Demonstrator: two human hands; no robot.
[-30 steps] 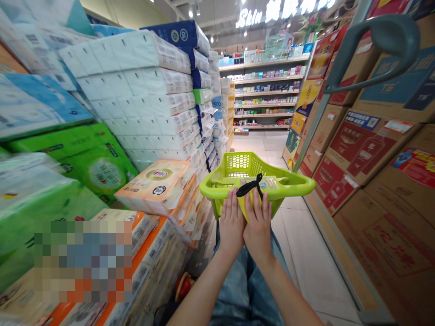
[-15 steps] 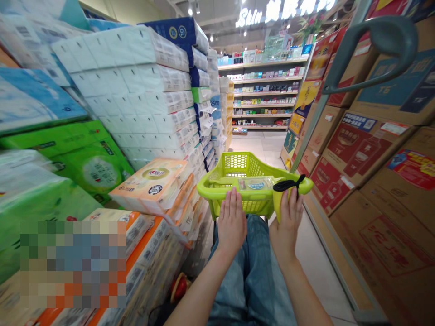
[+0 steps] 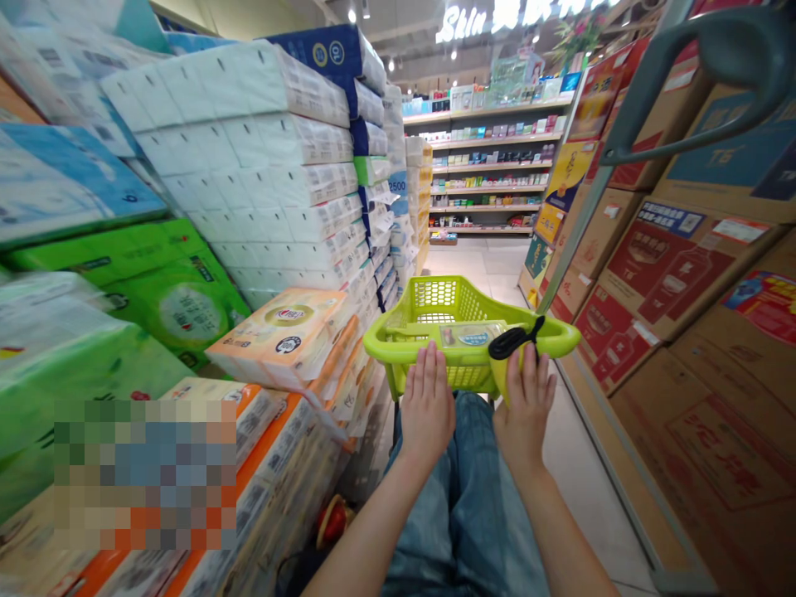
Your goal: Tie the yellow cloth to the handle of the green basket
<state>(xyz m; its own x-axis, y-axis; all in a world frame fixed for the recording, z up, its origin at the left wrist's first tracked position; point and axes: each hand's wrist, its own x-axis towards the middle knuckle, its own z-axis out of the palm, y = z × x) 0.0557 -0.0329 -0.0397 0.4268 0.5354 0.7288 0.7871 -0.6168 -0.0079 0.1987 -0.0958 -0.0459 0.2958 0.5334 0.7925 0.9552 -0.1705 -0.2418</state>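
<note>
A lime-green plastic shopping basket [image 3: 435, 303] stands in front of me in a store aisle, above my jeans. My left hand [image 3: 426, 406] lies flat against its near wall, fingers stretched out and together. My right hand [image 3: 524, 406] presses on the basket's near right corner, fingers extended, next to a black strap [image 3: 510, 342] looped over the rim. A flat green packet [image 3: 473, 333] lies across the top of the basket. A grey pull handle [image 3: 715, 58] rises from the basket at the upper right.
Stacks of tissue and paper packs [image 3: 261, 166] fill the left side, with an orange pack [image 3: 283, 336] jutting toward the basket. Cardboard cartons [image 3: 677, 274] line the right. The tiled aisle floor [image 3: 478, 261] runs to shelves [image 3: 491, 166] at the back.
My right hand slid from the middle of the basket's near wall to its right corner, carrying the black strap with it. My left hand stayed in place.
</note>
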